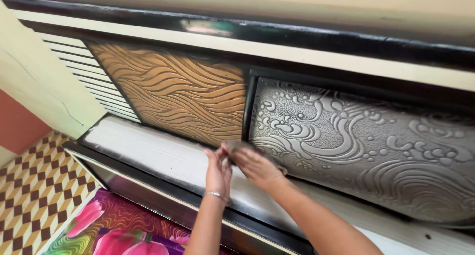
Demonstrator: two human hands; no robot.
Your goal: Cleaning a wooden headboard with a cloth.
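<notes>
Seen from above, both hands meet at the foot of a bed headboard (pixel 307 52). The left hand (pixel 218 172) and right hand (pixel 257 165) pinch a small brownish cloth (pixel 238 145) with closed fingers, pressing it where the headboard's gold wave panel (pixel 173 91) meets its silver swirl panel (pixel 366 136), above the pale ledge (pixel 148 151).

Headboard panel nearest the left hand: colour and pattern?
Golden-brown panel embossed with flowing wavy lines; head view.
</notes>
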